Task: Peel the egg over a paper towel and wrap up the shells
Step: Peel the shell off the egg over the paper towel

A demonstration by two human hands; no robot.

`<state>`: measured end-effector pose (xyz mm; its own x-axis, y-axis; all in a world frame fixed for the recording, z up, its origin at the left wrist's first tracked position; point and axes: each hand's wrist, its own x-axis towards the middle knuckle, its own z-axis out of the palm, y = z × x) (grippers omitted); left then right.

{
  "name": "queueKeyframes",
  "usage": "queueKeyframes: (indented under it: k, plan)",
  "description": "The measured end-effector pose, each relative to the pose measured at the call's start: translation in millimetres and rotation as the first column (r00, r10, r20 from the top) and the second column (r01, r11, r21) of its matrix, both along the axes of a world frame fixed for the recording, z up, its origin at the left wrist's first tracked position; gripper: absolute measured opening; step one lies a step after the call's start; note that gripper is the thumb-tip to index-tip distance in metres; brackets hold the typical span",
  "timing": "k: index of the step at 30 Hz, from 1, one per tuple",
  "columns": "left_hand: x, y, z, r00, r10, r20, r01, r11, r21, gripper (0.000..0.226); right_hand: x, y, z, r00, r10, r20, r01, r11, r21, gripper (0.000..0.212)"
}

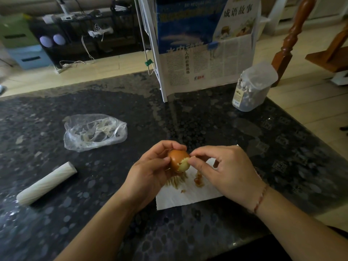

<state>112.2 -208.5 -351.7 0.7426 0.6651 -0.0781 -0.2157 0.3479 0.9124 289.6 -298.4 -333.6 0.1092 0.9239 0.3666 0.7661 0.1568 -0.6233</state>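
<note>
- The left hand [150,166] grips the brown-shelled egg [178,160], holding it above the white paper towel [188,196] on the dark speckled surface [113,110].
- The right hand [224,170] pinches a shell flake at the bared pale patch.
- Peeling seems just begun; next, drop this flake beside the brown shell bits [198,180].

The left hand [150,167] covers the near left side of the egg [178,160], and the right hand [224,171] hides the far right part of the paper towel [188,196]. Shell bits [198,180] on the towel are too small to count. The desk [113,213] runs out of the picture at left and bottom. The label on the clear jar [253,87] is unreadable; the rack [205,40] is cut off at the top.
</note>
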Motion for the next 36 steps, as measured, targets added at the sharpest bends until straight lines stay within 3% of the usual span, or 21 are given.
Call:
queueKeyframes:
  k: [4, 10, 15, 21, 29, 32, 36]
  plan:
    - [1.1, -2.5, 1.3, 1.0, 0.003, 0.001, -0.003, 1.0, 0.003, 0.036, 0.4, 0.3, -1.9, 0.998, -0.02, 0.055, 0.019, 1.0, 0.014, 0.024]
    - [1.3, -3.6, 2.8, 1.0, 0.005, -0.008, -0.005, 1.0, 0.024, 0.036, -0.3, -0.9, 4.6, 0.953, -0.03, 0.302, 0.009, 0.997, 0.072, 0.013]
    - [1.2, -6.6, 6.7, 0.998, 0.009, -0.062, -0.002, 0.994, 0.109, 0.027, -1.1, -0.9, 7.4, 0.917, -0.019, 0.398, -0.009, 0.997, 0.07, 0.018]
    - [0.5, -9.7, 9.3, 0.995, 0.003, -0.104, 0.013, 0.987, 0.158, 0.031, -2.1, -0.2, 7.8, 0.927, -0.045, 0.372, 0.031, 0.999, 0.043, 0.013]
    - [-1.8, -8.6, 8.3, 0.998, -0.05, 0.05, 0.047, 0.997, 0.058, 0.029, 7.2, 1.1, 6.5, 0.97, -0.073, 0.23, 0.094, 0.992, -0.081, 0.015]
    - [-2.7, -5.7, 7.2, 0.989, -0.075, 0.128, 0.074, 0.997, 0.012, 0.031, 14.1, -0.6, 8.3, 0.976, -0.001, 0.219, 0.038, 0.985, -0.165, 0.02]
    - [1.5, -3.2, 3.5, 0.987, -0.037, 0.154, 0.044, 0.998, -0.047, 0.031, 22.3, -3.7, 7.0, 0.919, 0.177, 0.351, -0.069, 0.952, -0.298, 0.027]
